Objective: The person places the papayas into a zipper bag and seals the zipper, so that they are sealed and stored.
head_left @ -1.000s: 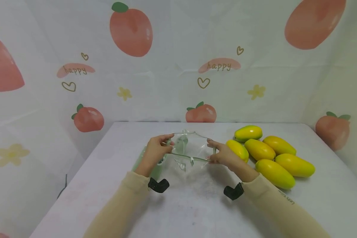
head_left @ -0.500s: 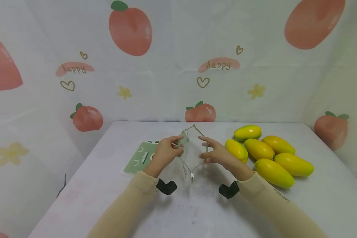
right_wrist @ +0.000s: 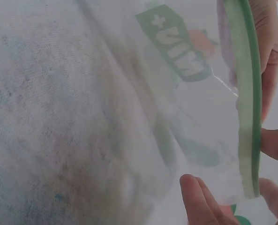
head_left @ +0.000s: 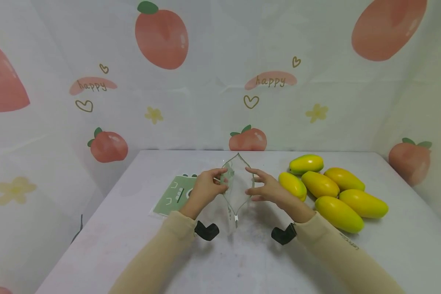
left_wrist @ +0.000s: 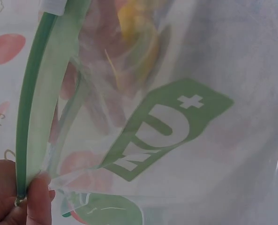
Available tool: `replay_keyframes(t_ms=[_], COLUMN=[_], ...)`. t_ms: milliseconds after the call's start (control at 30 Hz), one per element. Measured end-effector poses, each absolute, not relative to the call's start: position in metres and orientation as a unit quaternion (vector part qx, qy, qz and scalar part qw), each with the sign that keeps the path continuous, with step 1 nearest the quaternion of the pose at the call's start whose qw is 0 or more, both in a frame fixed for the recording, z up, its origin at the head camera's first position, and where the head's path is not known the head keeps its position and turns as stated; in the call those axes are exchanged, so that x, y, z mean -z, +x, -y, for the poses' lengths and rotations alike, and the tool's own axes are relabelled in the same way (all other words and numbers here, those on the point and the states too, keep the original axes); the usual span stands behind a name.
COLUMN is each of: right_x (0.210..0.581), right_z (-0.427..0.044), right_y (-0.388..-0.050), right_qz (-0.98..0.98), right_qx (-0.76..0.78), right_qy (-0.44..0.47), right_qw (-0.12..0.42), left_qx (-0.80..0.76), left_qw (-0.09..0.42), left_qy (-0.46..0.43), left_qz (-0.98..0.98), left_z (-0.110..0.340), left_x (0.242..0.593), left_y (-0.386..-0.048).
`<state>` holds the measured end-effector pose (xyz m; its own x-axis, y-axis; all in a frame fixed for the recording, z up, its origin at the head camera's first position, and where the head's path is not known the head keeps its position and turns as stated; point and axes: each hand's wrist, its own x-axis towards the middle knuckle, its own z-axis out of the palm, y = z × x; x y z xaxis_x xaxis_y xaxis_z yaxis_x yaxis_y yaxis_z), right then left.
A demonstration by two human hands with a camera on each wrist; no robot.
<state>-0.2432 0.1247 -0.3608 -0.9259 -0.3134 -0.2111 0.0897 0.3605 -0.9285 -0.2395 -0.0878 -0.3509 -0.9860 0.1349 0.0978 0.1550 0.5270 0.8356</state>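
Observation:
Upright between the two hands is a clear zip bag with green zip strips and green print, its mouth spread into a diamond facing up. The left hand pinches the left side of the rim; in the left wrist view its fingers grip the end of the green zip. Opposite it, the right hand straddles the right rim, thumb and fingers on both sides of the plastic. A white slider sits at the near corner. Through the plastic, the right wrist view shows the green printed label.
Left of the hands lies a flat green packet with a cartoon face, partly behind the left hand. Several yellow-green mango-like fruits are grouped at the right of the white table. A fruit-print cloth hangs behind.
The bag's mouth went from a wide, flat shape to a taller diamond as the hands drew closer together. The left hand moved right, uncovering the green packet. Little differs over the last half second.

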Motion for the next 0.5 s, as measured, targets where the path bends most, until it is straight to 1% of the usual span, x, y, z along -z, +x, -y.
replay_keyframes(t_ms=[200, 500], right_x=[0.354, 0.339], right_z=[-0.130, -0.148], right_y=[-0.240, -0.230], right_qz=[-0.787, -0.781], right_qx=[0.584, 0.592], right_qy=[-0.086, -0.111], right_qw=[0.181, 0.166], left_qx=[0.472, 0.475], left_qw=[0.013, 0.014], left_qy=[-0.085, -0.088], left_qz=[0.877, 0.876], left_z=[0.087, 0.088], left_x=[0.351, 0.352], left_y=[-0.239, -0.240])
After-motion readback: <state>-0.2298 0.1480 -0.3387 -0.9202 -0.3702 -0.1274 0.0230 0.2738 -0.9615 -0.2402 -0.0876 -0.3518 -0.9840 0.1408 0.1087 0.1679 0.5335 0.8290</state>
